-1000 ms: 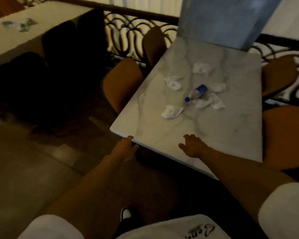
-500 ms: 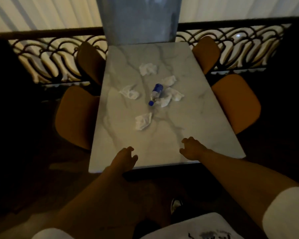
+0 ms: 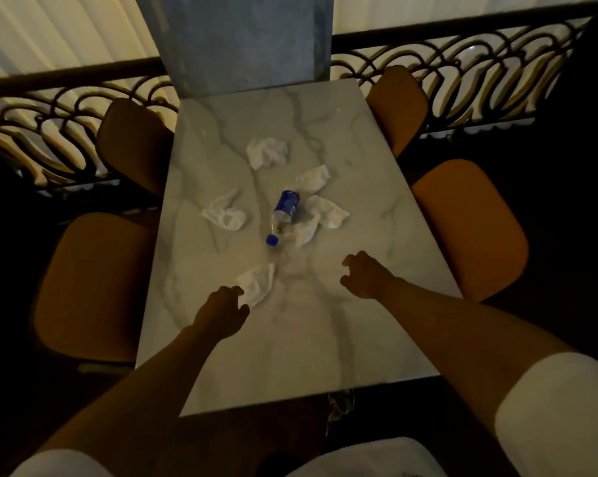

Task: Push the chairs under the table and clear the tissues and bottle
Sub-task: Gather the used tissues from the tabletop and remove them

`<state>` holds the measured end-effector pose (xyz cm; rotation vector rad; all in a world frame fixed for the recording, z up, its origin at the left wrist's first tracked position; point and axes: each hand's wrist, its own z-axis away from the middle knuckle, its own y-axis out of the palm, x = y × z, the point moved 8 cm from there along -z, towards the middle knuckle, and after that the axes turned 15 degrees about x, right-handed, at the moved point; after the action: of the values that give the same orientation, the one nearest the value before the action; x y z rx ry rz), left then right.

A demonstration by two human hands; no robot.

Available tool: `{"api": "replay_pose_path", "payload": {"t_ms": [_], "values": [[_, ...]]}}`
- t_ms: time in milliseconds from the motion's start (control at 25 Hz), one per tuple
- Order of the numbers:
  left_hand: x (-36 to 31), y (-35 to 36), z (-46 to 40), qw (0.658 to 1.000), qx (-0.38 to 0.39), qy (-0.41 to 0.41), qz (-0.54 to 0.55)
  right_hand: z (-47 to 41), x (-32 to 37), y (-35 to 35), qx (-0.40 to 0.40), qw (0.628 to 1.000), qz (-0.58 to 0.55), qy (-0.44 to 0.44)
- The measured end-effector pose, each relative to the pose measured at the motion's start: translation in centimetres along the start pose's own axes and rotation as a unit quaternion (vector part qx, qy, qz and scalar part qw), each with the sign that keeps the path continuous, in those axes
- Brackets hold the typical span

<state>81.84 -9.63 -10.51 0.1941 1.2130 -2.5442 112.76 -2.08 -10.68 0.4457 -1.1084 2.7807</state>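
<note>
Left hand [image 3: 222, 313] over table [image 3: 290, 366], fingers loosely curled, tips at near edge of nearest tissue [image 3: 258, 283]; not yet pinched. Right hand [image 3: 364, 275] hovers, fingers loosely curled, holds nothing. Bottle [image 3: 284, 212] lies on its side beyond both hands, four more tissues [image 3: 320, 216] around it. Nothing cleared yet. Four chairs [image 3: 91, 287] at sides look tucked in, likely done.

left hand [image 3: 222, 313]: arm outstretched, fingers loosely curled, empty | right hand [image 3: 366, 275]: arm outstretched, fingers loosely curled, empty
</note>
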Motion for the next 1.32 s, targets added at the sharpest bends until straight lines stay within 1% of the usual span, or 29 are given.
{"api": "replay_pose_path", "payload": {"t_ms": [200,400,560,720,840,920,1000,1160,1240,1320], "values": [[-1.3,-1.8,-3.4,1.000,0.004,-0.028,0.000,-4.5,0.8,-3.0,0.007,0.999,0.027,-0.019],[-1.0,-2.4,-5.8,0.999,0.026,-0.038,-0.013,-7.7,2.3,-3.6,0.028,0.996,0.080,-0.021],[-0.8,-2.4,-8.1,0.999,0.025,-0.024,-0.020,-9.2,3.5,-3.5,0.024,0.998,0.057,-0.016],[-1.5,-0.2,-9.8,0.996,0.073,-0.035,-0.031,-9.6,3.8,-2.7,0.037,0.999,0.015,0.007],[-1.7,1.7,-10.2,0.994,0.098,-0.014,-0.039,-9.7,4.3,-2.6,0.029,0.999,0.016,0.017],[-1.4,2.4,-10.2,0.995,0.091,0.001,-0.051,-10.0,5.0,-2.7,0.014,0.999,0.029,0.015],[-1.0,2.3,-9.9,0.996,0.081,0.000,-0.038,-10.8,5.8,-3.0,-0.009,0.999,0.043,0.002],[0.8,1.2,-9.0,0.997,0.070,-0.029,0.003,-13.0,8.6,-4.1,-0.064,0.997,0.043,-0.023],[1.8,0.2,-9.0,0.998,0.050,-0.042,0.010,-14.3,9.7,-3.9,-0.068,0.997,0.041,-0.012],[2.7,-1.1,-9.0,0.998,0.029,-0.049,0.005,-15.4,10.4,-3.0,-0.053,0.998,0.042,-0.003]]}}
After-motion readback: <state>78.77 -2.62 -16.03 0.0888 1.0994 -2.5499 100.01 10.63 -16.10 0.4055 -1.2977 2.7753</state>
